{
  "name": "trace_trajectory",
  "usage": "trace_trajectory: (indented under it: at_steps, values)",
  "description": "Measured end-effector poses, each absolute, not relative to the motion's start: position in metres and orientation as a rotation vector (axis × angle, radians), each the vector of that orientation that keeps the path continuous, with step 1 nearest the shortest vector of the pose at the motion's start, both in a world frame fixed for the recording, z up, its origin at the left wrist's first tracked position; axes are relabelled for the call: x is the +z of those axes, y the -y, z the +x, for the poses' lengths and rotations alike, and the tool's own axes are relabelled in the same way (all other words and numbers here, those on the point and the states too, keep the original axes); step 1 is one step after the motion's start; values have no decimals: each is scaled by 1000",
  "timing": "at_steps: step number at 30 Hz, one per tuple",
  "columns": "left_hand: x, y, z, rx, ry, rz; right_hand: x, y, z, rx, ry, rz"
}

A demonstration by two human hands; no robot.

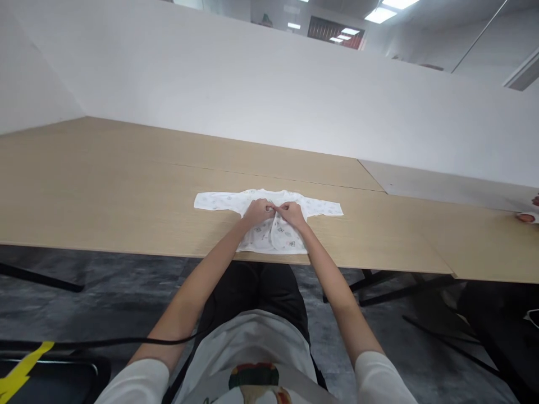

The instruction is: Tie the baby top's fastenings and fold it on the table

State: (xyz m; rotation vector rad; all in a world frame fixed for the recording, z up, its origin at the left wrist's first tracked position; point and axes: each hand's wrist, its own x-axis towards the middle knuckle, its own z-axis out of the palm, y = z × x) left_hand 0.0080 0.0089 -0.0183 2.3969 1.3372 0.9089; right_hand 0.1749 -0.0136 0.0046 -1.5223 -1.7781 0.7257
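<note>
A small white baby shirt (pixel 290 238) with a faint printed pattern lies spread on the wooden table, both sleeves stretched out sideways and its hem near the front edge. At the middle of its front, my left hand (pixel 257 212) pinches the fabric. My right hand (pixel 291 213) pinches it too, fingertips meeting those of the left. Between them the cloth is raised in a small fold running down the front. Whatever fastening may be under the fingertips is hidden.
The light wooden table (pixel 105 185) runs left to right, with a white partition (pixel 231 95) behind it. At the far right edge another person's hand (pixel 526 217) shows partly. A black chair (pixel 54 376) with yellow tape stands at lower left, and a black cable (pixel 126 340) crosses there.
</note>
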Motion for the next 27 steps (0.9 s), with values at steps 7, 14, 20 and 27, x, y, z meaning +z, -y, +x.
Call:
trace_trajectory:
  at_steps: [7, 14, 20, 27]
  values:
    - [-17, -7, 8, 963, -1198, 2280, 5, 8, 178, 793, 1830, -1508]
    - [-11, -8, 9, 1056, -1126, 2020, -1, 1, 182, 1082, 1668, -1354]
    - [-15, -11, 7, 1067, -1093, 1907, 2, 1, 184, 1127, 1692, -1343]
    - [-5, -4, 9, 1068, -1221, 1893, 9, 11, 181, 978, 1778, -1401]
